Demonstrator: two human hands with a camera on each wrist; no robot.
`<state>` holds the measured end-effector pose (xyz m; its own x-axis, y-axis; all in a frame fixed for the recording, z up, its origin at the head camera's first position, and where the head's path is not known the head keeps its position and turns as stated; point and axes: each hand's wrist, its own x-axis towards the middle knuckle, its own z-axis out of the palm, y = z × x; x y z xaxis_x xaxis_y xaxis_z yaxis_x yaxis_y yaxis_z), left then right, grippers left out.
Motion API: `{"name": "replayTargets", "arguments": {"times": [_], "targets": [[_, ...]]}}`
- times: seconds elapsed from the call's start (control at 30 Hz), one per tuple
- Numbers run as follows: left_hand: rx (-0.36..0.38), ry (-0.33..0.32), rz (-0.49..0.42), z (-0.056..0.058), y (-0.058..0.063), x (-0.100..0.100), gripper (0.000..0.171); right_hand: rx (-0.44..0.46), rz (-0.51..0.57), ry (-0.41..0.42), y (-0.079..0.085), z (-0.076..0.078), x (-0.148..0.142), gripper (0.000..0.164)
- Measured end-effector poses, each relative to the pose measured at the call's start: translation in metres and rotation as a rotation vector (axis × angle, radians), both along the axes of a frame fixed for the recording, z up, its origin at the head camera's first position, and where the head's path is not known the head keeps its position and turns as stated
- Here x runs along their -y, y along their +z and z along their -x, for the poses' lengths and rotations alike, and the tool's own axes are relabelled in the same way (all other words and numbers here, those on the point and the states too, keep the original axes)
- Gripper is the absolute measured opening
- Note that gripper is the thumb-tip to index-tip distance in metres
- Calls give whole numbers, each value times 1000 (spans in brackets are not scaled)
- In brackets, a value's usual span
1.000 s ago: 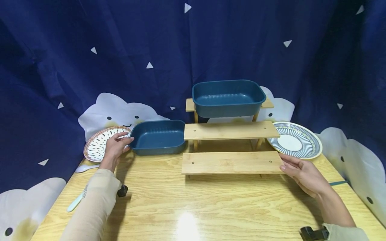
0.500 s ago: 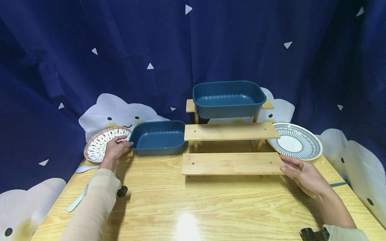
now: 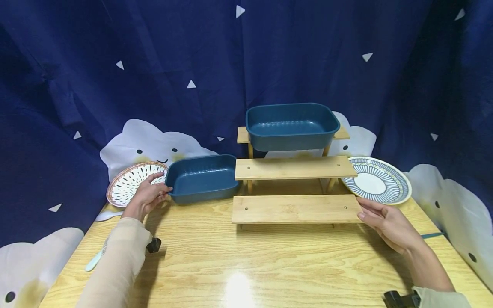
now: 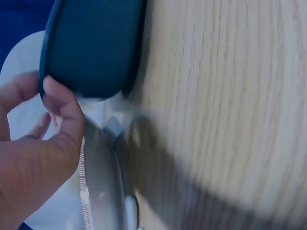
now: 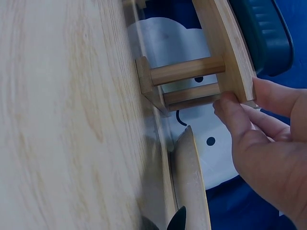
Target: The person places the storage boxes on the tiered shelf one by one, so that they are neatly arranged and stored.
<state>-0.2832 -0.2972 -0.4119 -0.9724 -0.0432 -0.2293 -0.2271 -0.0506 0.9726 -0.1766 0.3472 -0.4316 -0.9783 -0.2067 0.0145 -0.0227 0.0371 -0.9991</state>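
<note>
My left hand (image 3: 150,194) pinches the left end of a dark blue rectangular bin (image 3: 204,176) standing on the table left of a wooden rack. In the left wrist view the thumb (image 4: 55,91) lies on the inner side of the bin's rim, with a finger outside it. My right hand (image 3: 389,224) holds the right end of the rack's lowest board (image 3: 296,209). Thumb and fingers grip that board from both faces in the right wrist view. A second blue bin (image 3: 292,128) sits on the rack's top tier, above a bare middle board (image 3: 292,168).
Behind my left hand a brown-rimmed patterned plate (image 3: 125,188) leans at the back. A white spoon (image 3: 108,215) and a pale green handle (image 3: 94,261) lie along the left. On the right are a blue-striped plate (image 3: 398,182) and a thin teal handle (image 3: 432,234). A dark blue curtain (image 3: 185,42) hangs behind.
My left hand has drawn the lower bin's left end slightly toward me, so the bin now stands at a slant. My right hand keeps its hold on the lowest board.
</note>
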Motion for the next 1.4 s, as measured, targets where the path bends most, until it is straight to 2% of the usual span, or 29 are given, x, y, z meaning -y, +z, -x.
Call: {"name": "replayTargets", "arguments": {"times": [0.4, 0.57, 0.8, 0.97, 1.13, 1.4], "targets": [[17, -109, -72, -7, 8, 0, 79, -5, 2, -3, -1, 0, -1, 71], [14, -96, -118, -12, 9, -1, 82, -6, -6, 0, 0, 0, 0, 71], [12, -84, -137, -19, 8, 2, 84, -6, 23, 7, -1, 0, 1, 70], [-27, -89, -190, -25, 9, 5, 81, -6, 16, 13, 0, 0, 1, 70], [-67, -84, -309, -31, 11, 11, 70, -9, 9, 11, 0, 1, 1, 70], [-148, -100, -337, -45, 18, 21, 64, -11, 21, 9, 0, 1, 0, 70]]}}
